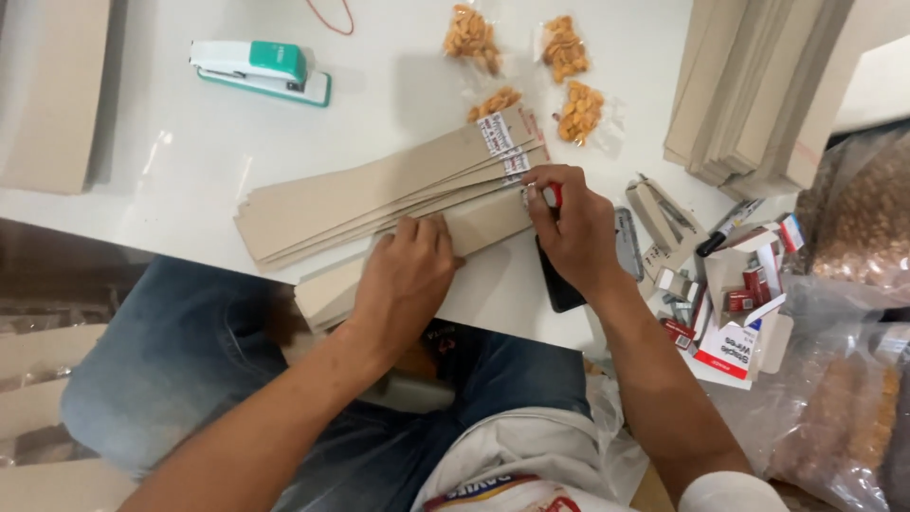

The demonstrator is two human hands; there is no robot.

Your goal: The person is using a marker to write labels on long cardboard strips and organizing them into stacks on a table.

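Head view: your left hand (406, 275) lies flat, fingers spread, pressing a cardboard strip (417, 251) at the near edge of the white surface (190, 161); your right hand (573, 232) pinches a small red thing (556, 195) at the strip's right end. A fan of strips (370, 194) lies just beyond; a green stapler (261, 71) far left; snack packets (526, 66) far.

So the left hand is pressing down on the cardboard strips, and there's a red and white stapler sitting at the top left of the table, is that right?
Not quite. The stapler at the top left of the table is green and white, not red and white, as the head view shows. The rest holds: the left hand presses flat on the cardboard strips.
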